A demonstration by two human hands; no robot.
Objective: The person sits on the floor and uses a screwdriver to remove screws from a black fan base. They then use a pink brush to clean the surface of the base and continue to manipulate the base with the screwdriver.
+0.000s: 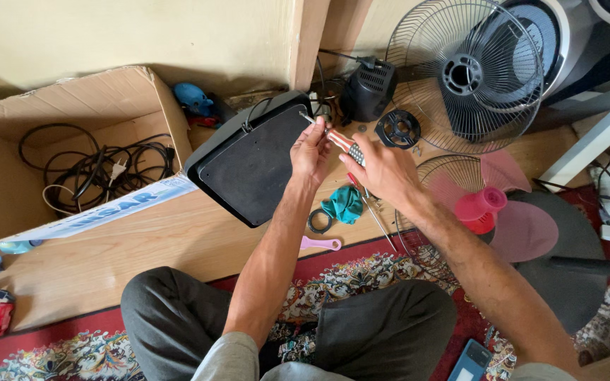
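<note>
A screwdriver (pixel 340 143) with a red-and-pale striped handle is held above the wooden floor (pixel 142 240), its thin metal tip pointing up and left at the edge of a black fan base (pixel 252 164) that lies tilted against a cardboard box (pixel 72 134); the right hand (pixel 383 169) is wrapped closed around the handle, a firm full grip, while the left hand (pixel 311 149) pinches the shaft near the tip with its fingers drawn together, steadying it; whether the tip is seated in a screw cannot be told, since the fingers hide the spot; just below the hands lie a teal cloth (pixel 344 203), a black ring (pixel 319 221) and a pink plastic tool (pixel 319 244); a small black round part (pixel 398 128) sits just beyond the right hand, with a wire fan guard (pixel 471 74) and a pink fan blade (pixel 503 212) further right, and the box holds tangled black cables (pixel 100 169); the likely risk is the tip slipping off under pressure, because the base rests at a slant and is not braced, which could jab the left fingers or scratch the plastic; small loose parts lie near the edge of the patterned rug (pixel 361 282) and could easily be knocked among its patterns and be lost
</note>
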